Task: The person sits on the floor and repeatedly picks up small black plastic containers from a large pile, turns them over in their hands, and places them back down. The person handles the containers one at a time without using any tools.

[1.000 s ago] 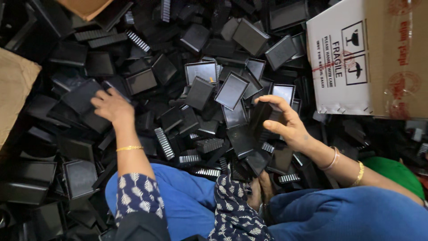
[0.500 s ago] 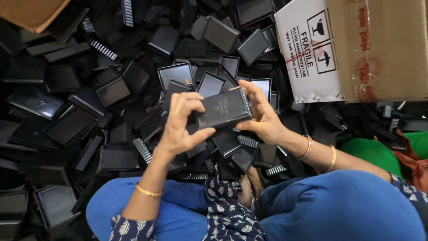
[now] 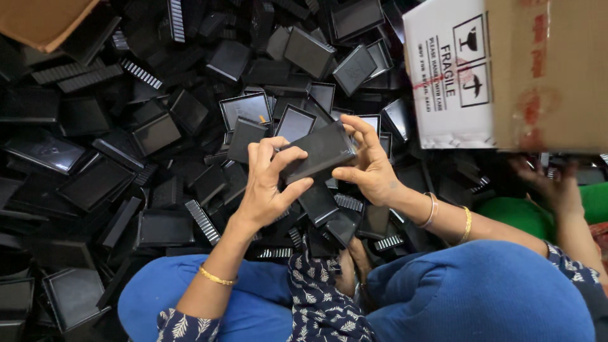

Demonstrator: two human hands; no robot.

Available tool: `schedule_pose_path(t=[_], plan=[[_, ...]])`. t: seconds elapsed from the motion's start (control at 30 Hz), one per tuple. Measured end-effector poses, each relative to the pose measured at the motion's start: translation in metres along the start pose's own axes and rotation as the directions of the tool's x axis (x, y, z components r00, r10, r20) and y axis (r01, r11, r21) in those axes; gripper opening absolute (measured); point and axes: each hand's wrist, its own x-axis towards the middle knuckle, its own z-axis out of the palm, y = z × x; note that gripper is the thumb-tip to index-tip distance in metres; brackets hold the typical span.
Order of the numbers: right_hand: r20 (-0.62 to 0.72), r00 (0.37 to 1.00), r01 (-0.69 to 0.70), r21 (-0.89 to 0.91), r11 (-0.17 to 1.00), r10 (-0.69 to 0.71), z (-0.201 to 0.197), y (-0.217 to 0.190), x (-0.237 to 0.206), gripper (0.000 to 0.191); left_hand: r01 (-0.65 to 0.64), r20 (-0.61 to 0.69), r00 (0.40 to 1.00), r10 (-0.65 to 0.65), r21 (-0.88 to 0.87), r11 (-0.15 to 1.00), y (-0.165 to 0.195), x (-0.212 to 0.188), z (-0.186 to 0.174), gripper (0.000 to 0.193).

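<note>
Black plastic tray [image 3: 316,152], one flat rectangular piece, sits at the centre of the frame, tilted and held above a heap of black trays and ribbed parts [image 3: 158,133] too many to count. Two hands share it: the left hand [image 3: 266,190] has its grip closed on the tray's lower left end, and the right hand [image 3: 367,168] clasps its right end. One cardboard box [image 3: 506,69] fills the upper right, and another person's hand [image 3: 551,183] shows beneath it.

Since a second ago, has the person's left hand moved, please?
Yes. The left hand was out on the heap of black trays, far from the cardboard box; it has moved toward the box and now grips the black tray with the right hand.
</note>
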Motion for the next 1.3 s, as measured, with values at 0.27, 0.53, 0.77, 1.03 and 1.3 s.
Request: schedule_pose_path(t=[0.27, 0.53, 0.77, 1.03, 1.3], plan=[[-0.007, 0.954, -0.282, 0.334, 0.9, 0.301, 0.006, -0.007, 0.007, 0.068, -0.19, -0.223, 0.95, 0.22, 0.145, 0.971, 0.013, 0.001, 0.009, 0.044], [0.011, 1.0, -0.012, -0.289, 0.957, 0.016, -0.007, -0.015, 0.004, 0.03, 0.026, -0.099, 0.994, -0.043, -0.168, 0.985, 0.009, 0.001, 0.001, 0.036], [-0.03, 0.995, -0.1, -0.148, 0.984, 0.097, -0.003, -0.026, 0.011, 0.037, 0.193, 0.085, 0.981, -0.174, -0.401, 0.896, -0.01, 0.0, -0.015, 0.035], [0.34, 0.535, 0.154, -0.939, 0.307, 0.774, -0.016, 0.009, -0.008, 0.038, 0.427, -0.102, 0.859, -0.501, -0.396, 0.813, -0.064, -0.005, -0.019, 0.017], [0.296, 0.649, 0.107, -0.947, 0.302, 0.701, -0.023, 0.043, -0.026, 0.032, 0.019, 0.273, 0.944, -0.183, 0.509, 0.861, -0.06, -0.028, 0.066, 0.029]])
